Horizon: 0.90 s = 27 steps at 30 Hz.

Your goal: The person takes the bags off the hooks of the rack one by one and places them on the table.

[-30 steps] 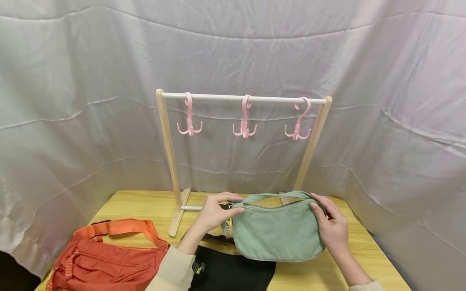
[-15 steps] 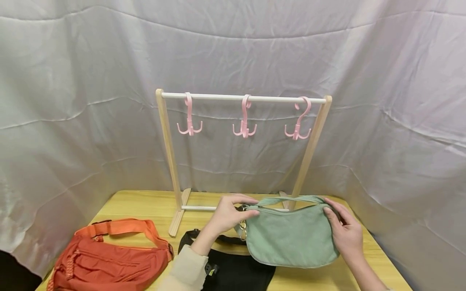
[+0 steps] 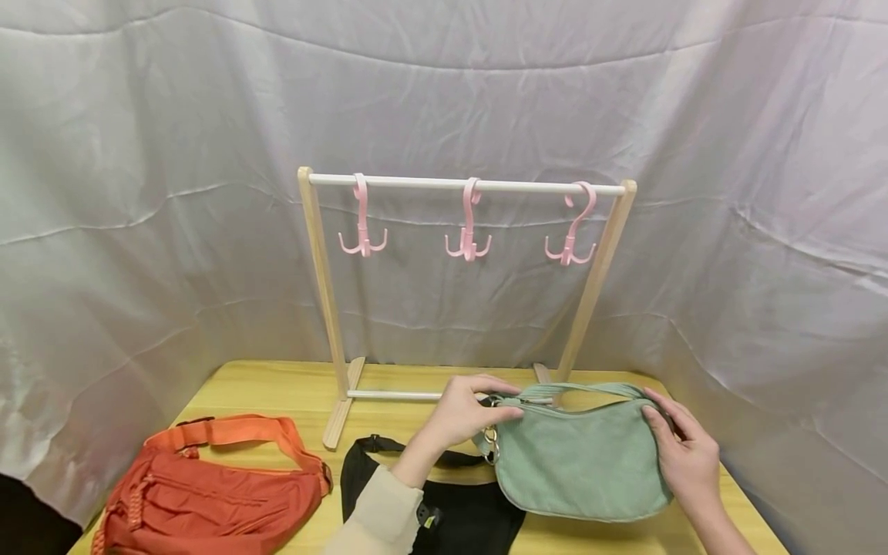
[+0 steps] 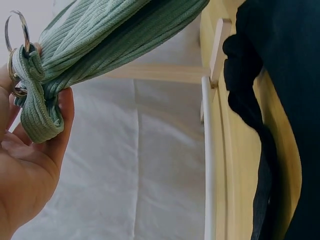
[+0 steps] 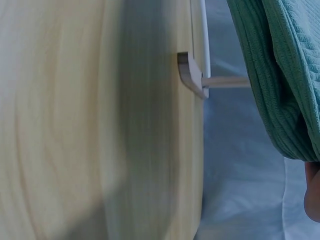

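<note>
Both hands hold up a sage-green corduroy shoulder bag (image 3: 583, 462) by its two top corners. My left hand (image 3: 465, 416) pinches the left corner, by the gold rings (image 4: 19, 30) and the strap end. My right hand (image 3: 687, 455) grips the right corner, thumb in front. The bag's strap (image 3: 597, 389) arches over its zipped top edge. In the right wrist view, the bag's ribbed side (image 5: 285, 85) shows at the right, with just a fingertip (image 5: 312, 197) below it. A black bag (image 3: 465, 512) lies on the table, partly hidden by the left sleeve and the green bag.
A wooden rack (image 3: 323, 285) with a white top bar (image 3: 416, 183) stands at the table's back. Three pink hooks hang from the bar: left (image 3: 363, 223), middle (image 3: 469, 223), right (image 3: 573, 227). A red-orange bag (image 3: 215, 501) lies at the left of the wooden table (image 3: 270, 381).
Both hands have carried the green bag to the right and slightly down toward the near side. More of the black bag and its strap now shows. The red-orange bag stays put.
</note>
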Available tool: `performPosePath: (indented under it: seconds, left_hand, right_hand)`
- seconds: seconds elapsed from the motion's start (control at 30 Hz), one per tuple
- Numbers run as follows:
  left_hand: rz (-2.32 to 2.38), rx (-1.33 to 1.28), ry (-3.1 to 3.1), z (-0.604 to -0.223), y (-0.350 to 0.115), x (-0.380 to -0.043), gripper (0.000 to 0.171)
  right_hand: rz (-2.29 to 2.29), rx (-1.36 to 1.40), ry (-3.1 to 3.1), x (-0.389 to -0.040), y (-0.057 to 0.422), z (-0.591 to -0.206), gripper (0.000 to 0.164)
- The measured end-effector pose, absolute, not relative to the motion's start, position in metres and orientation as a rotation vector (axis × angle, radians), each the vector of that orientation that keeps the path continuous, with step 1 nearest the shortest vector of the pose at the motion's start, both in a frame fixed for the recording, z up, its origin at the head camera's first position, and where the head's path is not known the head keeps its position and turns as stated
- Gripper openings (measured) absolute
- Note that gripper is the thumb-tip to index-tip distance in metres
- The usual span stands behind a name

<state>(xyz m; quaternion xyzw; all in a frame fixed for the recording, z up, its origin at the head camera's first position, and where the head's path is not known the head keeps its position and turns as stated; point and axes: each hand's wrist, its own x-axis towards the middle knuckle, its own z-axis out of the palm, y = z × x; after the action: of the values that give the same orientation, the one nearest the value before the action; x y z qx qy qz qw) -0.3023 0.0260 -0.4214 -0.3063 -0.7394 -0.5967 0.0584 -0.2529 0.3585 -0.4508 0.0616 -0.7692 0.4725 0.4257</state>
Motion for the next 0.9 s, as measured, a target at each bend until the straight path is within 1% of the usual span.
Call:
performPosePath:
  seconds: [0.3, 0.6, 0.9]
  left_hand:
    - [-1.797, -0.943, -2.291, -0.427, 0.046, -0.303, 0.030]
    - [-1.930, -0.923, -2.294, -0.431, 0.069, -0.303, 0.030]
    - [-1.973, -0.922, -2.297, -0.442, 0.092, -0.300, 0.028]
  right_hand:
    - [1.134, 0.103, -1.936, -0.255, 0.378, -0.464, 0.032]
    - [1.058, 0.081, -1.970, -0.255, 0.397, -0.469, 0.030]
    - [1.012, -0.045, -2.050, -0.248, 0.415, -0.478, 0.027]
